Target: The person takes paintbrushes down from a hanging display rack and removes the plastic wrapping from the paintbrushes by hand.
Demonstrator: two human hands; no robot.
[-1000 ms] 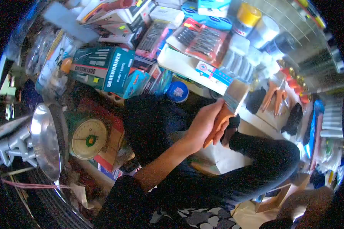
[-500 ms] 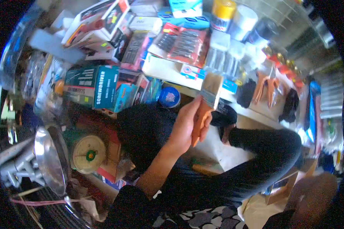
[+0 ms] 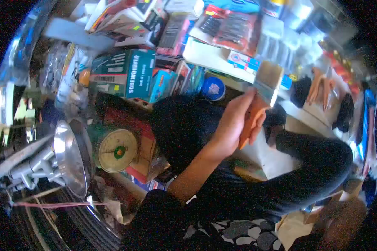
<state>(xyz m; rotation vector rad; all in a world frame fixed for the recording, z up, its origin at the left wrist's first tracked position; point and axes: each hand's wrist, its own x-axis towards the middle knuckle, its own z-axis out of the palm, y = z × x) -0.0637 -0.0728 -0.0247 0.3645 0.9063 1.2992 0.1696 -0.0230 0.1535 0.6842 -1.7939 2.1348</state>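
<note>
A paintbrush with an orange handle, a metal ferrule and pale bristles (image 3: 269, 74) is gripped in my left hand (image 3: 235, 122). My fingers wrap round the handle, and the bristles point up and away from me. The brush is held above my crossed legs in dark trousers (image 3: 312, 175). At the lower right edge a dim, blurred part of my right arm or hand (image 3: 343, 219) shows; its fingers cannot be made out. Beyond the brush, more orange-handled items (image 3: 321, 88), perhaps brushes, lie in clear plastic.
A dial scale (image 3: 118, 151) with a shiny metal pan (image 3: 72, 161) stands at the left. Behind it are a green screwdriver box (image 3: 138, 73), a blue round lid (image 3: 213, 88) and red-backed packets (image 3: 234, 33). Cans (image 3: 297, 12) stand at the back right.
The whole view has shifted, so the scene sits further right and the far goods sit higher. The paintbrush stays in my left hand with the same grip.
</note>
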